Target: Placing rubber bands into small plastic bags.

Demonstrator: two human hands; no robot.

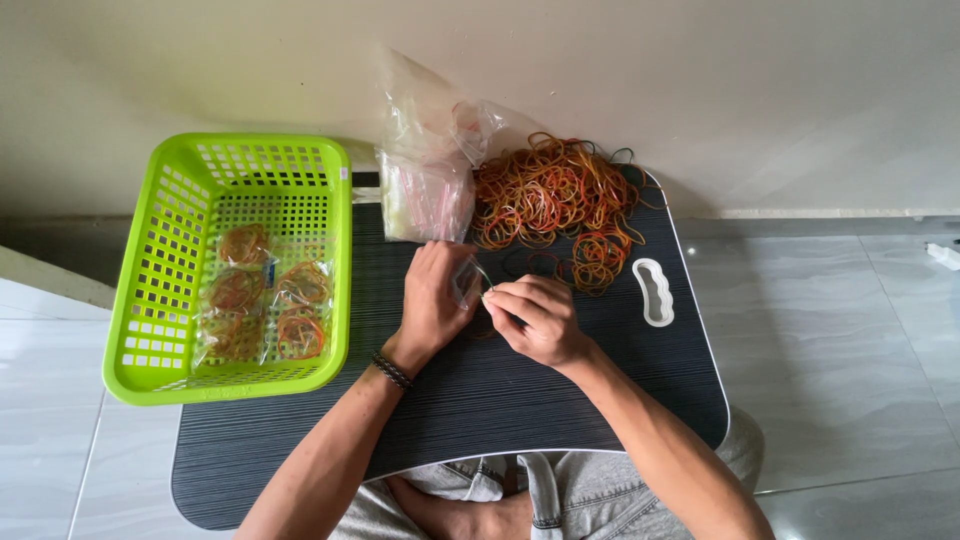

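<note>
Head view: green basket (160, 260) holds bagged rubber bands (262, 305).

**Around the work on the lap table**

A dark striped tabletop (560, 400) with a pale edge fills the middle of the scene, with a white handle cutout (656, 291) at its right side. On its left end sits a lime green basket (160, 270) with latticed walls; inside lie several filled packets (262, 305) of orange and red bands. At the far edge stands a stack of empty clear bags (425, 185), leaning against the cream wall (700, 80). Pale grey floor tiles (840, 350) spread to the right and left. Grey shorts (560, 495) show at the near edge.
</note>
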